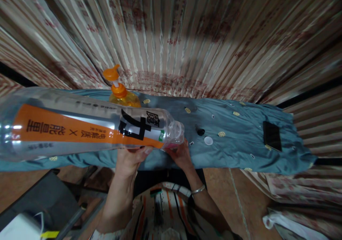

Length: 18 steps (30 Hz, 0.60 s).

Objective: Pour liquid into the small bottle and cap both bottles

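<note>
A large clear plastic bottle with an orange and black label lies on its side in the air, its uncapped mouth pointing right. From underneath, my left hand is closed around it, with most of the fingers hidden behind the label. My right hand is closed just below the bottle neck. Something pink shows at its fingertips, mostly covered by the neck, so I cannot tell its kind. On the cloth to the right are a small black cap and a white round disc.
A pump bottle with an orange top and yellow liquid stands behind the large bottle. A dark phone-like slab lies on the teal cloth at right. Pleated curtains hang behind the table. A grey chair-like surface is at lower left.
</note>
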### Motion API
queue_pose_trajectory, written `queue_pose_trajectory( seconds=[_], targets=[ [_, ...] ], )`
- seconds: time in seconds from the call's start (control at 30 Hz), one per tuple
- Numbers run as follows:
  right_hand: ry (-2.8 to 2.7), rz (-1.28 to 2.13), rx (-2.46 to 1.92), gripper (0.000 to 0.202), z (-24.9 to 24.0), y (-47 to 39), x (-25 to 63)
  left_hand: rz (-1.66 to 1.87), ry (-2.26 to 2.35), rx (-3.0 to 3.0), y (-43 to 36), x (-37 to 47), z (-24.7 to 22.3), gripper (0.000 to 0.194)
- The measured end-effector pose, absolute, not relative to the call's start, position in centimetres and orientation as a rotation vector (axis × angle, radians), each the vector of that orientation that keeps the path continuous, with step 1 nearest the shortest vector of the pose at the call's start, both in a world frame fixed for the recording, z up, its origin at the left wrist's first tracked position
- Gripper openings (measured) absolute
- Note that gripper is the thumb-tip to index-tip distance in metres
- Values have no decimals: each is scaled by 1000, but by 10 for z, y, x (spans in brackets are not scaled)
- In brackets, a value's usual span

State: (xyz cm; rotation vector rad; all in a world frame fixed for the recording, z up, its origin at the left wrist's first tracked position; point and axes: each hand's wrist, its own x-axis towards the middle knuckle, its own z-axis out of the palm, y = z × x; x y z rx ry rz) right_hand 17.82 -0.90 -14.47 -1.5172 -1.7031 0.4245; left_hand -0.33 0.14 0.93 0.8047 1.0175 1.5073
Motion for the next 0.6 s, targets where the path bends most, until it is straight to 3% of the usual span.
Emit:
queue_pose_trajectory(
  seconds=[0.4, 0.6],
  targets=[
    [-1698, 434, -1530, 64, -145, -9, 178, 1524, 1003, 892, 9, -4, 4, 79],
    [-1697, 406, -1527, 68, -147, -9, 178, 1538, 984, 885, 8, -5, 2, 73]
  ],
)
